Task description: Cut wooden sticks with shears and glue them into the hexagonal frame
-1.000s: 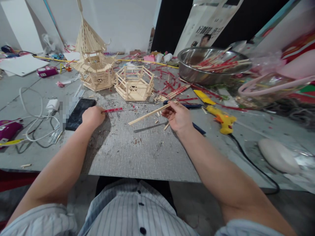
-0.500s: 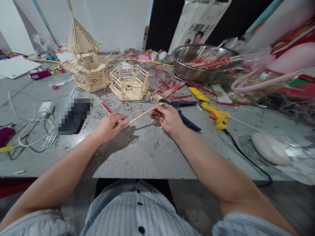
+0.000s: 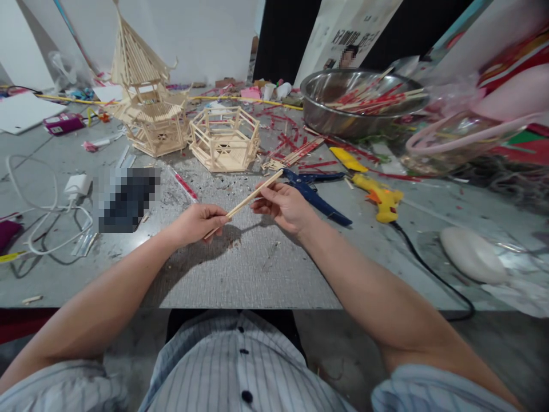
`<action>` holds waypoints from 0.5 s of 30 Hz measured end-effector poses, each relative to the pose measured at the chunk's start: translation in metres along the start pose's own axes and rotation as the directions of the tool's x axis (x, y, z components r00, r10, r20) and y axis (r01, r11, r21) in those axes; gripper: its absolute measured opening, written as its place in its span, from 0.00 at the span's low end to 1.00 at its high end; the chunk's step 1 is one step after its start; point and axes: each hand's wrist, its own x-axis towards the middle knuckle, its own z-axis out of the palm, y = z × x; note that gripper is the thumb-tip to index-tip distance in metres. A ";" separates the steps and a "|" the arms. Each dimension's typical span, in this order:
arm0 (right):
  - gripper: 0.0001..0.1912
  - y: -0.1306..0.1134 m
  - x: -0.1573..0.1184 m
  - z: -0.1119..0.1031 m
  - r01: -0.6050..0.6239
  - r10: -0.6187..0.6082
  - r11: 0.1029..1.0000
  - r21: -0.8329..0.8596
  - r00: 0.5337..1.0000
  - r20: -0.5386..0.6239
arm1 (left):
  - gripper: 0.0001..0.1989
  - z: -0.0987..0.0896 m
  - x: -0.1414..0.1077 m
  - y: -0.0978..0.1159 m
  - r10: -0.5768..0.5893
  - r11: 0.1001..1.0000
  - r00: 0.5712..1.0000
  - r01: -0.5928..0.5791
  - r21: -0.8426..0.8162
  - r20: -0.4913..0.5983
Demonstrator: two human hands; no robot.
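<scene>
- At far left, a charger (image 3: 78, 186) sits on the surface (image 3: 249, 274), its cable (image 3: 39, 252) looped loosely, apparently just pushed aside.
- Beside it a phone (image 3: 126, 200), largely blurred, lies near the left forearm, perhaps to be within a glance.
- Farther back, a tower (image 3: 150, 109) of pale sticks stands upright, probably set back to spare its pointed roof from knocks.
- Just beyond the left hand (image 3: 201, 222) lies a red strip (image 3: 185, 186), untouched.
- That hand pinches the sticks (image 3: 245, 201) near their lower end, thumb against fingers, which seems to leave most of their length exposed.
- Behind them, an open-topped, six-sided frame (image 3: 223, 163) stands just beside the tower, perhaps for easy comparison.
- Between both hands, the sticks, seemingly a pair laid side by side, slant above the surface, rising rightward.
- The right hand (image 3: 283, 207) has half-curled fingers close against them; whether it grips or merely steadies them, I cannot tell.
- Past it, pliers (image 3: 321, 204) rest with handles spread, probably for quick pick-up.
- Behind, a bowl (image 3: 343, 123) gathers red-and-pale pieces, likely to contain them.
- Rightmost, a glue gun (image 3: 382, 201) lies flat, its cord (image 3: 429, 276) trailing outward, apparently keeping off the right forearm.
</scene>
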 end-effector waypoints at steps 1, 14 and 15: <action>0.18 0.001 -0.002 0.001 -0.021 0.022 1.000 -0.015 0.999 0.031 | 0.07 0.001 0.000 0.001 -0.010 1.000 1.000 0.010 -0.021 0.006; 0.23 0.005 -0.007 0.006 -0.013 0.013 0.994 -0.109 1.000 -0.005 | 0.12 0.004 0.002 -0.003 0.008 0.997 0.998 -0.012 0.077 0.058; 0.22 0.006 -0.006 0.005 -0.003 0.001 0.994 -0.112 1.000 -0.017 | 0.12 0.004 0.001 -0.004 0.014 0.996 0.999 -0.018 0.086 0.048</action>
